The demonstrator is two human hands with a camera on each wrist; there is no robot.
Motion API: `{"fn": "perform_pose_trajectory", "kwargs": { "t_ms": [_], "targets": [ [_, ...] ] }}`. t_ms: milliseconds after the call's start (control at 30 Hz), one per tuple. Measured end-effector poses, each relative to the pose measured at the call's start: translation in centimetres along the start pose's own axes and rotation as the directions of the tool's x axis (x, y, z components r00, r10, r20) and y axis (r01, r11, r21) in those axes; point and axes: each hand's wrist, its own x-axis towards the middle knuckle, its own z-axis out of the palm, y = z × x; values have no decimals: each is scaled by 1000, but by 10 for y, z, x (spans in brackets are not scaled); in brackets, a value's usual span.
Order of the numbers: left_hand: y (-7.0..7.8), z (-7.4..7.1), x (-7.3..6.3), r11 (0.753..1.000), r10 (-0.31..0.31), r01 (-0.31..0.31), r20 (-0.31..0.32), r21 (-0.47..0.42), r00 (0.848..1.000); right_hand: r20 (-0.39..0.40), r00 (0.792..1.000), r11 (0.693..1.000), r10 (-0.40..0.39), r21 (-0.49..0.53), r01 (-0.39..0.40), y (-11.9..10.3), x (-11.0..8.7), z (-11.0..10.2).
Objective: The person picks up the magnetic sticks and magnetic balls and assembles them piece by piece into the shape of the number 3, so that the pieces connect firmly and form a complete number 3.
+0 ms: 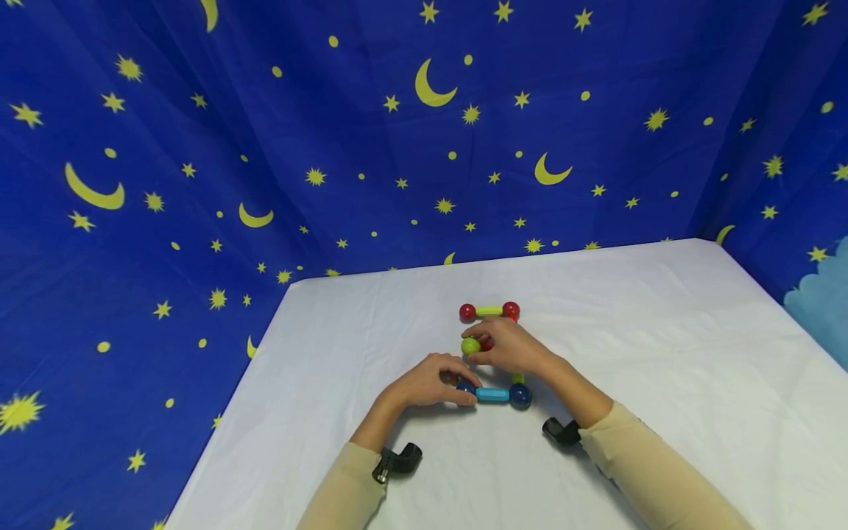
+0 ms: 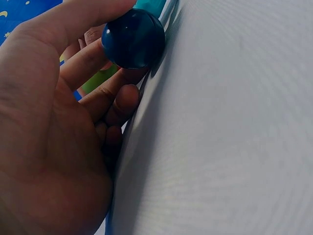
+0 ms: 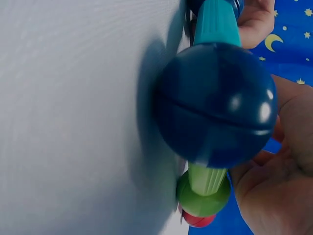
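My left hand (image 1: pixel 430 381) holds a dark blue ball (image 2: pixel 134 39), thumb and fingers curled round it. That ball sits on one end of a light-blue rod (image 1: pixel 493 395); a larger-looking dark blue ball (image 3: pixel 215 105) is on the other end. From there a yellow-green rod (image 3: pixel 207 180) leads to a green ball (image 3: pixel 204 199). My right hand (image 1: pixel 509 346) pinches a yellow-green ball (image 1: pixel 470 346) beside a short red piece (image 1: pixel 487 344). Whether that red piece joins the rest is hidden under the hand.
Beyond my right hand, a yellow-green rod (image 1: pixel 489 311) links a red ball (image 1: pixel 467 313) to another red ball (image 1: pixel 511 309). White cloth (image 1: pixel 662 353) covers the table; a blue star-patterned curtain (image 1: pixel 371 132) stands behind and at the sides.
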Motion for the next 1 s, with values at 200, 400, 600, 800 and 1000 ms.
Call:
{"fn": "perform_pose_trajectory", "kwargs": {
  "t_ms": [200, 400, 600, 800, 1000],
  "targets": [
    [1, 0, 0, 1000, 1, -1, -1, 6, 1000, -30, 999, 999, -22, -24, 21, -4, 0, 1],
    [2, 0, 0, 1000, 0, 0, 1, 4, 1000, -55, 998, 999, -14, -45, 12, -8, 1, 2],
    [2, 0, -1, 1000, -3, 3, 0, 4, 1000, -61, 998, 997, -4, -71, -1, -10, 2, 4],
    [2, 0, 0, 1000, -14, 14, 3, 4, 1000, -48, 998, 993, 30, -110, -35, -9, 5, 8],
    [2, 0, 1, 1000, 3, -3, 1, 8, 1000, -47, 996, 984, 73, -160, -80, -7, 6, 10]
  ]
}}
